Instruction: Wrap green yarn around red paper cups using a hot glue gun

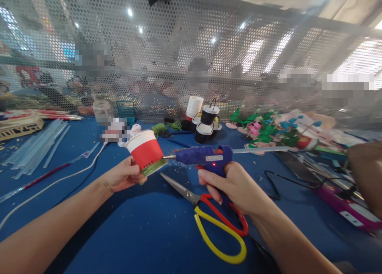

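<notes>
My left hand (123,176) grips the tilted red paper cup (145,152) by its base, my right hand (235,186) clenches the blue glue gun (205,156), its nozzle touching the cup's lower rim just beyond my left fingertips.

Two bare forearms, no sleeves in view, left hand (123,174), right hand (235,186), seemingly ringless

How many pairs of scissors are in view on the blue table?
1. The scissors, with red and yellow handles, lie on the blue table just below the right hand holding the glue gun. Others could be hidden in the clutter at right.
</notes>
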### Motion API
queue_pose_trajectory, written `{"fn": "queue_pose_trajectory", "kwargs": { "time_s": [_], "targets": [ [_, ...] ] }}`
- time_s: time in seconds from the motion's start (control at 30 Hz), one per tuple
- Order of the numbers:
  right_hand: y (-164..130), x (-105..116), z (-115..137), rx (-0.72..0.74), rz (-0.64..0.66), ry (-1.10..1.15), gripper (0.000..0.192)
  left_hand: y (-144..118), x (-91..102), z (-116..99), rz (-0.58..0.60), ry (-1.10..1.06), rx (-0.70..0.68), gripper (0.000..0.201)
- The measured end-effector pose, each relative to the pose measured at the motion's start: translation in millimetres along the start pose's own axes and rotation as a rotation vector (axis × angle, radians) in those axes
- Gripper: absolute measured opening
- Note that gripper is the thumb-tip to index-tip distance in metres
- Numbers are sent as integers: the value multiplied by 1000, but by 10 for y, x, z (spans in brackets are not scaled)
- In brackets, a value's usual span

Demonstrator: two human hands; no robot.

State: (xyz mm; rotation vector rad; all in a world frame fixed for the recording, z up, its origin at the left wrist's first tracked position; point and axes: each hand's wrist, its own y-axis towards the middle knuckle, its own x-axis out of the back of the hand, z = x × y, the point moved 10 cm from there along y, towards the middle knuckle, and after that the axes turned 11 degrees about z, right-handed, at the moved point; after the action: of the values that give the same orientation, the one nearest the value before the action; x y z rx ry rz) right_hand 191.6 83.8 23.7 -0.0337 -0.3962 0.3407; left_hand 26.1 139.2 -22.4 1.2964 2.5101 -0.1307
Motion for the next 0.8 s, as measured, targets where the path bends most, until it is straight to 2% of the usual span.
{"fn": "queue_pose_trajectory", "kwargs": {
  "time_s": [0.5, 0.7, 0.8],
  "targets": [
    [19, -2, 5, 16, 6, 47, 30, 12, -14, 4, -15, -7, 17, 51],
    [17, 17, -6, -4, -23, 32, 28, 14, -20, 10, 17, -9, 4, 42],
    [19, -6, 13, 13, -3, 35, 30, -2, 31, 8, -37, -10, -3, 42]
  ]
}}
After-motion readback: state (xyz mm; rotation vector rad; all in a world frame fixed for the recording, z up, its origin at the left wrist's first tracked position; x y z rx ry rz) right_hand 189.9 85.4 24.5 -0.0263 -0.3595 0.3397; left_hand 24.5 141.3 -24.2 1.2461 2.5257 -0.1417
